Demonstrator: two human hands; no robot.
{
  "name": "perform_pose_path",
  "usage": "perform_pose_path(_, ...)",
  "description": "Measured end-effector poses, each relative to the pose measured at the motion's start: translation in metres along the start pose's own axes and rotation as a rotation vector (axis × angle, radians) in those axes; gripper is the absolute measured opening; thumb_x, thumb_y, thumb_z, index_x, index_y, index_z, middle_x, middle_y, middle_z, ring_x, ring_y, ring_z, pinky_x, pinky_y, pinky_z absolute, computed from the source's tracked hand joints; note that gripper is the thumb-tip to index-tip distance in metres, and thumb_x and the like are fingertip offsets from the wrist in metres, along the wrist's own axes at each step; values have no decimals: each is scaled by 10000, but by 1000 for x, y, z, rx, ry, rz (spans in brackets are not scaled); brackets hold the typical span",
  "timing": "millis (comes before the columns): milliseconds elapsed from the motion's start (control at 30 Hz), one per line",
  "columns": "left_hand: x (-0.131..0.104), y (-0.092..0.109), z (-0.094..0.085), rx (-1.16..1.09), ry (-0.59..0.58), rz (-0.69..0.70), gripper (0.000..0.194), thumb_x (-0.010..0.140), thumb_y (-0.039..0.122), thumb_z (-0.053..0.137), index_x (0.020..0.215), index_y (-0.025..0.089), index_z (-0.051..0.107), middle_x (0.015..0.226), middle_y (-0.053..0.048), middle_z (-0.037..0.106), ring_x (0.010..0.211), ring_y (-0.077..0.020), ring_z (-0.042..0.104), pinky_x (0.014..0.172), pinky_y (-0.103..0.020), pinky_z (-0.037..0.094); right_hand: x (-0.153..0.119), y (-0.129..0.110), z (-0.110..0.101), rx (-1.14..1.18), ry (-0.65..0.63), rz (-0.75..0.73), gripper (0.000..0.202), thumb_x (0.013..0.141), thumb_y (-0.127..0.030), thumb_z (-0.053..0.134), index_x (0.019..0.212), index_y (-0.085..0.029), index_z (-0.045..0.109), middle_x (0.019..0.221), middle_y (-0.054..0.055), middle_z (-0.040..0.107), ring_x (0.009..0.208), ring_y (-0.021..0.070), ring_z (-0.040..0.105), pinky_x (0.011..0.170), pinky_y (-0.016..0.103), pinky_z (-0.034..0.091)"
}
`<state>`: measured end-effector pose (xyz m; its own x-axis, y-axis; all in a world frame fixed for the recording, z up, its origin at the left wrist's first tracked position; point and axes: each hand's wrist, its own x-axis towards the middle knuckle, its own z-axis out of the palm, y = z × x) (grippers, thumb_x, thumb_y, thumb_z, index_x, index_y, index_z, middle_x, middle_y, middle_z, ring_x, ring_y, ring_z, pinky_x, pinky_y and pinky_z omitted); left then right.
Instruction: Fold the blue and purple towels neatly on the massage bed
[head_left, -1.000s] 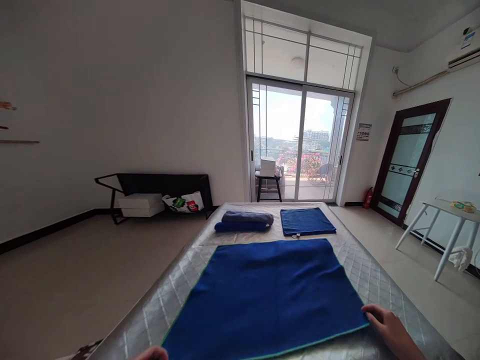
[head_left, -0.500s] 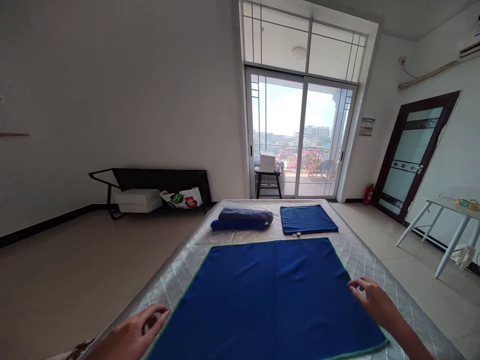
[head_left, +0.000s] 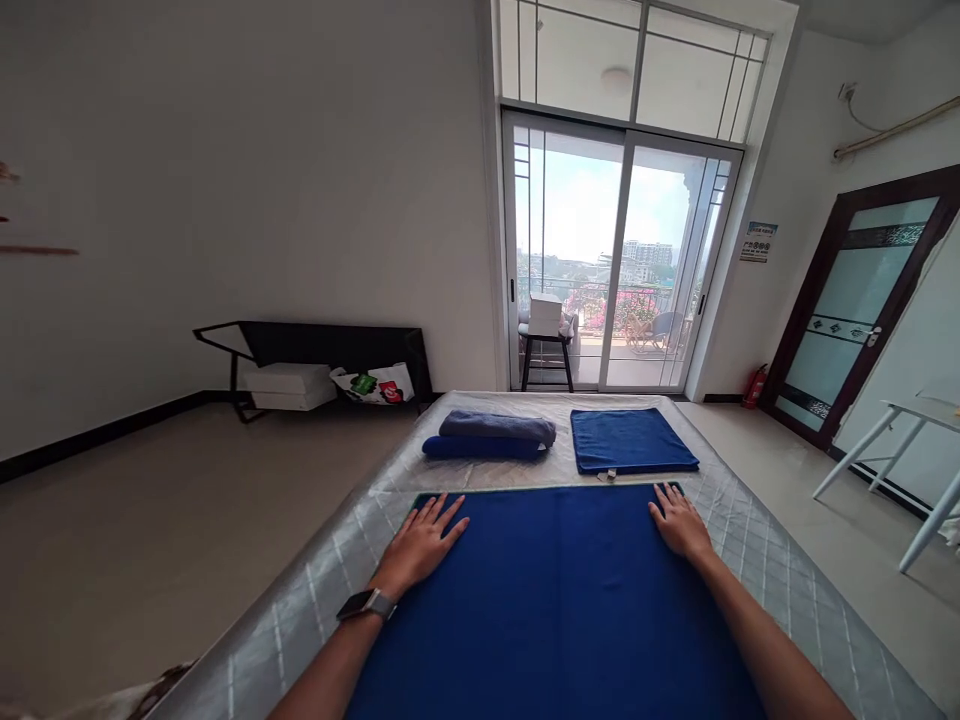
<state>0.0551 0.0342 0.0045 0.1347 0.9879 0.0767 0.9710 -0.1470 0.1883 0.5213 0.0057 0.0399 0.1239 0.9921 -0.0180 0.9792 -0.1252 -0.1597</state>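
Observation:
A blue towel [head_left: 556, 590] with a thin green edge lies spread flat on the plastic-covered mattress [head_left: 322, 590]. My left hand [head_left: 421, 538] rests palm down near its far left corner, fingers spread. At the far right corner lies my right hand [head_left: 678, 520], also flat on the cloth with its fingers apart. Beyond the spread towel, a folded blue towel [head_left: 634, 440] with a small white tag sits to the right. Left of that is a stack of folded towels, a grey one [head_left: 499, 427] on top of a blue one [head_left: 480, 449].
A black bench frame [head_left: 337, 345] stands by the left wall, with white boxes [head_left: 289, 386] and a printed bag [head_left: 375, 384] on it. Glass sliding doors [head_left: 622, 260] are ahead. A white table [head_left: 926, 412] and a fire extinguisher [head_left: 755, 386] are at the right.
Both hands have moved forward from the towel's sides to its far corners and now lie flat on it. Wrinkles in the cloth look smoother. The view has shifted slightly.

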Motion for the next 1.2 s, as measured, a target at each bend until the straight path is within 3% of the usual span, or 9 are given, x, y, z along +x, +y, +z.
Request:
perform_pose_path(233, 1, -2, 4, 51, -57, -57, 676, 966, 615, 224, 1548, 273, 254, 1637, -81, 207, 1502, -277, 200, 1202, -482, 171, 3, -1, -3, -47, -54, 104, 632, 1005, -452, 212, 1571, -170, 205, 1642, 53, 181, 1509, 190, 154, 1211, 377, 110)
perform_pose_path(400, 17, -20, 2, 136, -34, -47, 585, 993, 505, 205, 1488, 273, 413, 1552, -59, 428, 1433, -251, 371, 1159, -438, 292, 6, 8, 1, -25, -52, 68, 629, 1006, -451, 196, 1571, -175, 207, 1641, 39, 194, 1513, 174, 131, 1212, 364, 99)
perform_pose_path(467, 26, -14, -2, 197, 14, -72, 584, 996, 474, 206, 1422, 216, 509, 1474, -92, 525, 1374, -263, 450, 1139, -444, 324, 6, 9, 5, -16, -22, 76, 627, 1005, -440, 197, 1570, -168, 211, 1640, 46, 200, 1515, 177, 121, 1213, 370, 93)
perform_pose_path(567, 39, 29, 1, 209, 108, -3, 589, 994, 499, 251, 1357, 157, 565, 1433, -140, 553, 1354, -293, 463, 1141, -469, 324, 8, 8, 9, -2, -10, 85, 631, 1002, -448, 209, 1571, -176, 208, 1640, 50, 200, 1515, 185, 123, 1211, 383, 93)
perform_pose_path(733, 59, 139, 40, 22, 96, 485, 428, 978, 457, 474, 1331, 228, 550, 1442, -119, 514, 1287, -278, 506, 1091, -524, 391, 10, 8, 9, 11, -13, 89, 623, 1001, -446, 221, 1571, -194, 212, 1643, 35, 187, 1516, 183, 117, 1213, 385, 87)
perform_pose_path(833, 69, 165, 58, 12, 75, 552, 394, 936, 411, 591, 1286, 233, 564, 1387, -97, 537, 1190, -255, 562, 1006, -506, 475, 9, 8, 8, 15, -22, 81, 622, 1001, -441, 211, 1570, -187, 218, 1642, 33, 189, 1516, 179, 115, 1214, 383, 88)
perform_pose_path(933, 74, 157, 63, 11, 63, 539, 361, 939, 389, 591, 1268, 242, 575, 1372, -93, 544, 1177, -247, 568, 989, -481, 491, 7, 7, 6, 11, -19, 81, 621, 1002, -433, 208, 1569, -182, 219, 1641, 33, 193, 1515, 175, 116, 1214, 378, 87)
perform_pose_path(1033, 70, 132, 58, 19, 41, 455, 423, 932, 420, 593, 1316, 249, 548, 1444, -96, 492, 1260, -273, 515, 1060, -532, 423, 5, 6, 4, 9, -14, 82, 620, 1001, -424, 211, 1568, -174, 221, 1640, 34, 199, 1514, 173, 122, 1213, 371, 82)
perform_pose_path(1200, 50, 51, 35, 60, 7, 140, 617, 983, 568, 290, 1489, 234, 404, 1577, -138, 364, 1452, -332, 314, 1160, -575, 238, 3, 5, 1, 18, -20, 87, 626, 999, -423, 211, 1569, -165, 216, 1640, 35, 194, 1514, 173, 125, 1214, 367, 77)
